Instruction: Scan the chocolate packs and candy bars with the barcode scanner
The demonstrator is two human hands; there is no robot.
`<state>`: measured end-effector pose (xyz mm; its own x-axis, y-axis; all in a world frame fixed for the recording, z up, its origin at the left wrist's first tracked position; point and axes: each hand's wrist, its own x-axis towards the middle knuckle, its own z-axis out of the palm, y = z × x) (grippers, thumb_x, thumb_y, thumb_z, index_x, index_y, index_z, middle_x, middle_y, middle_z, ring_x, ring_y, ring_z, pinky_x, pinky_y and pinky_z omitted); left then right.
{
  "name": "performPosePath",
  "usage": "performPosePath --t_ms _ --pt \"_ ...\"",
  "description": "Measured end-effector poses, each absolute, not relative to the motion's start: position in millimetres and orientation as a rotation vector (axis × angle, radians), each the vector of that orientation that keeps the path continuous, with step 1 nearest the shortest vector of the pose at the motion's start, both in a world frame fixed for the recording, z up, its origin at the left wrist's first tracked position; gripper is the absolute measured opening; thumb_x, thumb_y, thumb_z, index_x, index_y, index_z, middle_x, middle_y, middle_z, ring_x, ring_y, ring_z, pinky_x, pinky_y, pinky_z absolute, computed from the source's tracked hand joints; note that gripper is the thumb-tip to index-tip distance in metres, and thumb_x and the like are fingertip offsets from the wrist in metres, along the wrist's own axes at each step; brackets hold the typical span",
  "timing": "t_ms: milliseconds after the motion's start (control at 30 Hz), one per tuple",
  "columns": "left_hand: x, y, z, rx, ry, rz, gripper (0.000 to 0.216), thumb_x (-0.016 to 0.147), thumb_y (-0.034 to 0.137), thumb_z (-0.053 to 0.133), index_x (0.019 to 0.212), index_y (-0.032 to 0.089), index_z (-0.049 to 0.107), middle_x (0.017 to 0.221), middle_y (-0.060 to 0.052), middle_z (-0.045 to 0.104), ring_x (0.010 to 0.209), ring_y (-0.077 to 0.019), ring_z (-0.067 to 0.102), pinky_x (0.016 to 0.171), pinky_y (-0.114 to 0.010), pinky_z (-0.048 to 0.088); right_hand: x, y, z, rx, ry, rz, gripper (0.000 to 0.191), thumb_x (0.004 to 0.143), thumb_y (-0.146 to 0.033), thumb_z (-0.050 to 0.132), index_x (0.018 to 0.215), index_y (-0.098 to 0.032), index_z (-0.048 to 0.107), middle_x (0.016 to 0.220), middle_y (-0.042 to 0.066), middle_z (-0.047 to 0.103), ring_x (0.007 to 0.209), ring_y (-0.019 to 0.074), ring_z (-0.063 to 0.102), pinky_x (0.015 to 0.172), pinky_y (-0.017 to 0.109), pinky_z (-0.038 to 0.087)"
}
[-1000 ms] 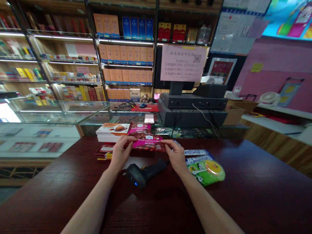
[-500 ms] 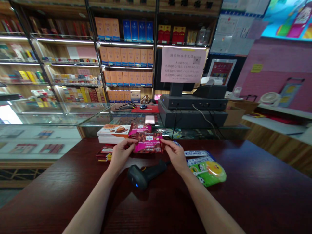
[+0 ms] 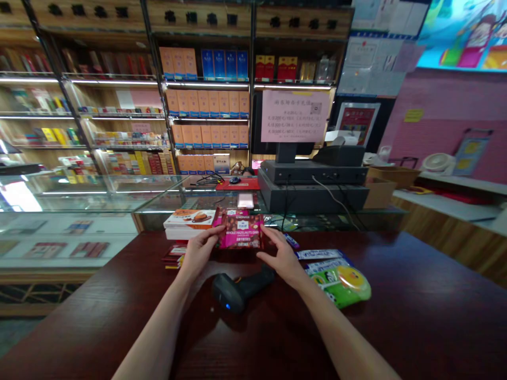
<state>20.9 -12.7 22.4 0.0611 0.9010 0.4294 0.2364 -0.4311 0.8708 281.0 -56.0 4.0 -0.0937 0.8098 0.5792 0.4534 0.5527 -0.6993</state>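
A pink chocolate packet (image 3: 241, 232) with hazelnut pictures stands tilted up at the far side of the dark wooden counter (image 3: 415, 316). My left hand (image 3: 198, 252) pinches its left edge. My right hand (image 3: 280, 254) is beside its right edge with the fingers spread and loosened, barely touching it. A second pink packet (image 3: 236, 212) lies just behind. Below my hands a black barcode scanner (image 3: 237, 289) lies on the counter, a blue light on its head.
A white and orange box (image 3: 190, 221) sits on a stack at the left. A green snack bag (image 3: 344, 282) and blue-white wrapped bars (image 3: 320, 254) lie at the right. A cash register (image 3: 312, 182) and glass display case (image 3: 99, 195) stand behind.
The pink packet went from lying flat in both hands to standing upright and farther away. My right hand's fingers opened off its right edge. The camera tilted down a little.
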Motion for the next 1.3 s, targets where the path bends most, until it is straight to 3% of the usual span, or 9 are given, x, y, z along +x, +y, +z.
performPosePath --t_ms 167,367,567,767,933,1167,1300 --pt "18.9 -16.7 30.8 1.897 1.084 1.328 0.062 0.077 0.043 0.072 0.135 0.023 0.062 0.132 -0.007 0.068 0.122 -0.0276 0.062 0.108 -0.043 0.045 273.6 -51.0 7.1 -1.079 -1.779 0.27 0.077 0.079 -0.012 0.067 0.15 -0.034 0.044 0.136 0.006 0.055 0.128 0.0266 0.048 0.111 0.048 0.042" --pt "11.0 -2.7 29.5 2.171 1.097 1.353 0.071 0.074 0.034 0.077 0.14 0.024 0.056 0.14 -0.01 0.059 0.134 -0.0286 0.051 0.118 -0.047 0.033 266.2 -38.3 15.4 -1.068 -1.821 0.089 0.075 0.082 -0.011 0.063 0.152 -0.031 0.041 0.133 0.008 0.056 0.127 0.0286 0.048 0.113 0.052 0.039" --pt "-3.3 15.7 34.2 2.281 1.14 1.353 0.063 0.079 0.028 0.07 0.141 0.025 0.055 0.14 -0.01 0.058 0.134 -0.028 0.049 0.117 -0.048 0.034 259.3 -21.2 28.5 -1.065 -1.867 0.054 0.069 0.085 -0.015 0.064 0.15 -0.029 0.045 0.132 0.009 0.057 0.126 0.0288 0.049 0.114 0.051 0.038" --pt "-13.6 38.9 45.0 2.371 1.173 1.228 0.071 0.076 0.038 0.075 0.142 0.023 0.054 0.138 -0.012 0.059 0.13 -0.0297 0.053 0.113 -0.049 0.038 255.7 7.0 33.1 -1.13 -1.869 0.121 0.07 0.081 -0.017 0.067 0.148 -0.029 0.048 0.133 0.008 0.058 0.124 0.0278 0.051 0.112 0.049 0.039" --pt "-18.9 58.7 50.1 2.449 1.183 1.133 0.063 0.084 0.046 0.066 0.141 0.023 0.055 0.139 -0.012 0.06 0.128 -0.0303 0.055 0.109 -0.05 0.042 253.6 28.7 33.5 -1.194 -1.883 0.152 0.067 0.08 -0.021 0.071 0.144 -0.025 0.053 0.134 0.009 0.06 0.123 0.0275 0.051 0.111 0.047 0.039" --pt "-20.2 75.3 52.2 2.58 1.313 1.006 0.059 0.086 0.043 0.064 0.14 0.022 0.056 0.136 -0.012 0.063 0.125 -0.0302 0.056 0.108 -0.048 0.041 250.3 42.3 33.4 -1.268 -1.903 0.195 0.065 0.08 -0.023 0.07 0.143 -0.019 0.054 0.138 0.012 0.06 0.127 0.0289 0.05 0.112 0.047 0.038" --pt "-19.9 81.5 48.8 2.597 1.373 0.974 0.057 0.085 0.044 0.065 0.138 0.024 0.059 0.131 -0.01 0.066 0.12 -0.0305 0.058 0.105 -0.048 0.041 250.3 42.7 34.9 -1.286 -1.92 0.208 0.062 0.082 -0.026 0.069 0.142 -0.022 0.055 0.139 0.012 0.061 0.127 0.0295 0.051 0.111 0.049 0.038"
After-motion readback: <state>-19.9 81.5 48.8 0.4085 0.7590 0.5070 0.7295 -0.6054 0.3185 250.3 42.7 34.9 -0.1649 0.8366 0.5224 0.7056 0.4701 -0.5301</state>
